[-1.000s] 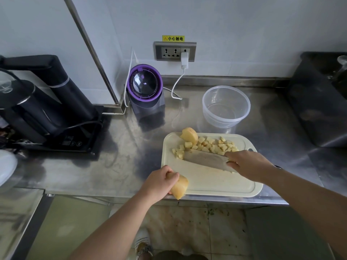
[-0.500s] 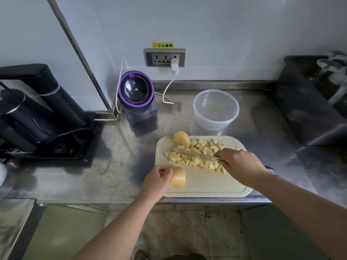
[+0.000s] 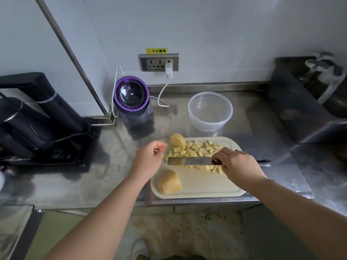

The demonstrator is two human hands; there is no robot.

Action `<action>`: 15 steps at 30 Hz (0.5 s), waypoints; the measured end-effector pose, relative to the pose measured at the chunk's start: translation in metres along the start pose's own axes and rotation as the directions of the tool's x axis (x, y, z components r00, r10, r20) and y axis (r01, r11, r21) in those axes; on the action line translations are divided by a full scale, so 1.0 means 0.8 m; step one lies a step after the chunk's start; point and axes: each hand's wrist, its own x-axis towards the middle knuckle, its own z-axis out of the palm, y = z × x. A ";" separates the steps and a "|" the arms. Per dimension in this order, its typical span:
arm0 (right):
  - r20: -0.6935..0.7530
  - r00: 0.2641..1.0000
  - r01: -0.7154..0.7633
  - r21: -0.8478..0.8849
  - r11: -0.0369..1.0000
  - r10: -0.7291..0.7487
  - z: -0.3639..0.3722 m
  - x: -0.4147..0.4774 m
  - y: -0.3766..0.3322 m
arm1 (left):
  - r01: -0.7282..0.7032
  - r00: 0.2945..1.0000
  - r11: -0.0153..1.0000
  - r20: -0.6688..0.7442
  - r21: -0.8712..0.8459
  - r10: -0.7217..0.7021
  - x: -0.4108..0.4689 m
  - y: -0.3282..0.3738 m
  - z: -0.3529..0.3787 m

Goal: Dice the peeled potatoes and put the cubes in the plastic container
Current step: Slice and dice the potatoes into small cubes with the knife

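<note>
The left hand (image 3: 148, 158) has put the potato (image 3: 169, 182) down on the board (image 3: 206, 186) and hangs loose, holding nothing. The right hand (image 3: 236, 166) grips the knife (image 3: 189, 161) among the cubes (image 3: 197, 149); scooping looks next.

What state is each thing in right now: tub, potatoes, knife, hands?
plastic container: upright, lidless, empty.
potato cubes: diced, piled on the cutting board.
near potato chunk: not yet diced, on the board.
far potato chunk: not yet diced, beside the cubes.
knife: blade among the cubes.
right hand: grips the knife.
left hand: holds nothing, fingers loosely curled.
white plug: in the socket.
</note>
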 end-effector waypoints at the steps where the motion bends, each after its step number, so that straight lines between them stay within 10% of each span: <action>1: 0.045 0.998 -0.036 0.015 0.999 0.035 0.000 -0.001 -0.001 | 0.028 0.999 0.999 0.017 0.037 -0.029 -0.001 -0.002 0.001; 5: 0.247 0.961 -0.171 0.178 0.969 0.125 -0.004 -0.007 -0.012 | 0.145 0.978 0.962 0.114 0.232 -0.174 -0.024 -0.027 0.010; 9: 0.340 0.933 -0.184 0.179 0.967 0.115 -0.003 -0.015 -0.027 | -0.035 0.931 0.887 0.338 0.460 -0.139 -0.051 -0.037 0.031; 15: 0.393 0.915 -0.160 0.136 0.978 0.095 -0.005 -0.018 -0.051 | -0.051 0.990 0.786 0.132 0.617 -0.039 -0.058 -0.047 0.047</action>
